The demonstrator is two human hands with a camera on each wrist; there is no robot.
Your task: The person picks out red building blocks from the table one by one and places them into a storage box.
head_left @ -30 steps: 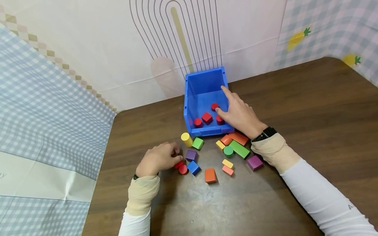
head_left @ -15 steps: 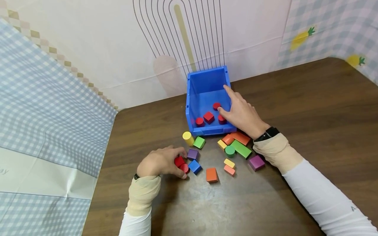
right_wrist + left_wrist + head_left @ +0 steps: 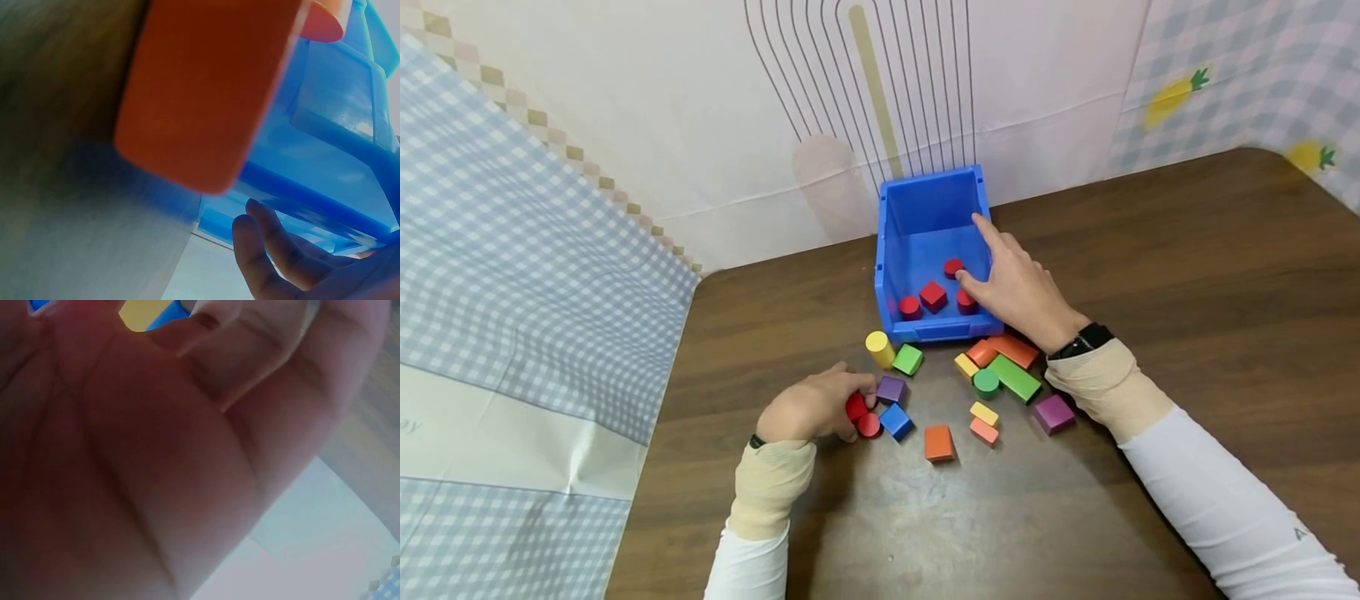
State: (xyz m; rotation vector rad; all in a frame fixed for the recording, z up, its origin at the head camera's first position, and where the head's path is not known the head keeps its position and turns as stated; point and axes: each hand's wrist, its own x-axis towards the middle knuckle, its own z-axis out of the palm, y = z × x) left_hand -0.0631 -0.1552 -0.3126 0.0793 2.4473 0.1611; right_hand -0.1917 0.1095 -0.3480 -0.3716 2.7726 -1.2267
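In the head view my left hand (image 3: 808, 407) pinches a small red block (image 3: 856, 406) between thumb and fingers, low over the table. Right beside that block lies a red cylinder (image 3: 869, 426), with a blue cube (image 3: 897, 422) and a purple block (image 3: 892, 390) close by. My right hand (image 3: 1024, 292) grips the right side wall of a blue bin (image 3: 951, 332), its thumb over the rim on the inner side. Outside the bin, fingers (image 3: 253, 244) show in the right wrist view. Several red pieces sit in the bin, among them a red cube (image 3: 933, 296). The left wrist view is mostly palm.
Before the bin stand a yellow cylinder (image 3: 880, 350) and a light green block (image 3: 908, 359). A long green block (image 3: 1014, 378), orange pieces and a green cylinder (image 3: 987, 382) crowd near my right wrist. An orange block (image 3: 938, 442) and a purple block (image 3: 1054, 414) lie nearer.
My left hand has moved right onto the red block, and its thumb, spread wider half a second ago, has drawn in. My right hand stays at the bin; the whole view has shifted slightly.
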